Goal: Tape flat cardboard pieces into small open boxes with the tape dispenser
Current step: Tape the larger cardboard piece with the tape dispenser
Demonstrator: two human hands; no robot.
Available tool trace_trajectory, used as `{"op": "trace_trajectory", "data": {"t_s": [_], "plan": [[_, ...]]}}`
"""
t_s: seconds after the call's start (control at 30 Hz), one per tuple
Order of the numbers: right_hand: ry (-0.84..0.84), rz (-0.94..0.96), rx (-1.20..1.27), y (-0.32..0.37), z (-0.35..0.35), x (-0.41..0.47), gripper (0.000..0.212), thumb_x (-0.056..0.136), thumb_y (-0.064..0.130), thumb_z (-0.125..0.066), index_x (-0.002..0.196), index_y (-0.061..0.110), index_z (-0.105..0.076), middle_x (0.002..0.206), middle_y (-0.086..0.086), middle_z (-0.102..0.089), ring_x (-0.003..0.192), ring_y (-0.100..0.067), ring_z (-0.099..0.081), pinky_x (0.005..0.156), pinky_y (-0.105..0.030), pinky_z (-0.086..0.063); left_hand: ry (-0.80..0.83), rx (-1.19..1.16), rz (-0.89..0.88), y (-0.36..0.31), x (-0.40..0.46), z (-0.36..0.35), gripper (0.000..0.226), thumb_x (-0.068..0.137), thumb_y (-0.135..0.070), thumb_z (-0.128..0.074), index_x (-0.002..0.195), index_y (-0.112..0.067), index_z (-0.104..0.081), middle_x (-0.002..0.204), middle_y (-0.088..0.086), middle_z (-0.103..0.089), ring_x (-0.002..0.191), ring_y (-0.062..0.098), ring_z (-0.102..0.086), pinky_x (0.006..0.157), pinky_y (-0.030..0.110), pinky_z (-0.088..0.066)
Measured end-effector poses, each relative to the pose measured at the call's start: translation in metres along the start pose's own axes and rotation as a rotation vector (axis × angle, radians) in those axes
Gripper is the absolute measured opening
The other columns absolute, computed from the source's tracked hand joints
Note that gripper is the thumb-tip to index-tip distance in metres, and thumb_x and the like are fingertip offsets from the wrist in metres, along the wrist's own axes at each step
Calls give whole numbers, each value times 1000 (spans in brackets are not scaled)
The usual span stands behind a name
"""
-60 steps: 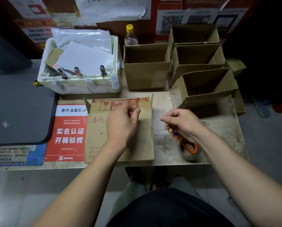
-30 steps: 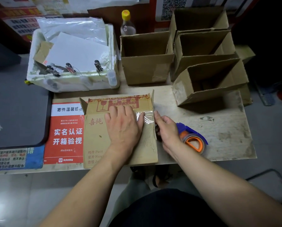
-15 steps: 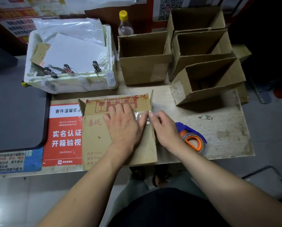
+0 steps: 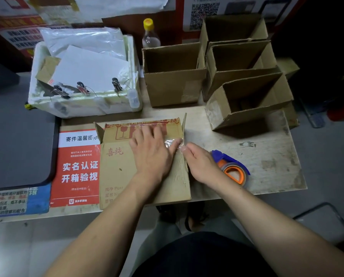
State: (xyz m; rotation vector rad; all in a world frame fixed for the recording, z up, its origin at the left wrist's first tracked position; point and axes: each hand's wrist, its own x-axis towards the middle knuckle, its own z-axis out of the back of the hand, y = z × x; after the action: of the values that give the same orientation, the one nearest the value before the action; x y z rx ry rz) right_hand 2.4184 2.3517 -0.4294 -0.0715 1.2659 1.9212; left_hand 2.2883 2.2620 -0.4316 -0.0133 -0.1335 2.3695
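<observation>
A flattened cardboard box [image 4: 117, 170] with red print lies at the front middle of the table [image 4: 267, 160], its small end flaps standing up. My left hand [image 4: 151, 154] lies flat on it, fingers spread, pressing down beside a strip of clear tape [image 4: 172, 141]. My right hand [image 4: 201, 164] is at the cardboard's right edge, its fingertips touching the tape where it wraps over that edge. The blue and orange tape dispenser [image 4: 233, 168] lies on the table just right of my right hand, and neither hand holds it.
Several open taped boxes stand at the back: one in the middle [image 4: 173, 86], others stacked to the right [image 4: 247, 104]. A white foam box [image 4: 83, 104] of papers and clips sits back left, a yellow-capped bottle [image 4: 150, 35] behind. A red notice [image 4: 79, 166] and dark mat [image 4: 17, 146] lie left.
My right hand pulled tape across the cardboard, set the dispenser down on the table and moved to the cardboard's right edge. My left hand went flat and stayed pressing.
</observation>
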Motion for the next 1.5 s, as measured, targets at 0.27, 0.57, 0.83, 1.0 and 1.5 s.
{"op": "trace_trajectory", "data": {"t_s": [0.27, 0.57, 0.83, 1.0, 1.5], "plan": [[-57, -65, 116, 5, 4, 32, 47, 100, 55, -52, 83, 11, -56, 71, 2, -56, 72, -18, -53, 65, -36, -41, 6, -47, 15, -9, -16, 4, 59, 95, -66, -46, 122, -15, -56, 128, 13, -50, 118, 35, -41, 90, 49, -33], [35, -62, 261, -4, 4, 46, 41, 99, 44, -55, 76, 10, -53, 50, 15, -45, 54, -14, -39, 60, -33, -31, 35, -80, 70, 3, -25, 9, 67, 95, -66, -48, 135, -13, -49, 142, 13, -44, 127, 35, -37, 97, 52, -33], [25, 0, 81, 7, 11, 36, 32, 106, 36, -49, 82, 16, -58, 74, 0, -61, 68, -18, -54, 69, -39, -50, 25, -70, 135, 24, -35, 10, 59, 96, -58, -48, 133, -12, -50, 142, 15, -45, 129, 37, -36, 100, 54, -32], [-76, -10, -276, -25, 49, 7, 11, 101, 20, -51, 108, 23, -58, 112, -2, -62, 100, -21, -57, 83, -37, -50, 1, -66, 122, 15, -40, 17, 59, 97, -55, -50, 133, -9, -51, 143, 16, -47, 128, 37, -38, 101, 54, -31], [-169, -108, -184, -79, 81, -34, 34, 82, 22, -77, 102, 23, -49, 107, 0, -54, 90, -14, -58, 70, -28, -47, 79, -450, -75, -11, -64, 45, 30, 99, -42, -55, 111, -17, -66, 101, 5, -69, 96, 29, -60, 84, 43, -48]]}}
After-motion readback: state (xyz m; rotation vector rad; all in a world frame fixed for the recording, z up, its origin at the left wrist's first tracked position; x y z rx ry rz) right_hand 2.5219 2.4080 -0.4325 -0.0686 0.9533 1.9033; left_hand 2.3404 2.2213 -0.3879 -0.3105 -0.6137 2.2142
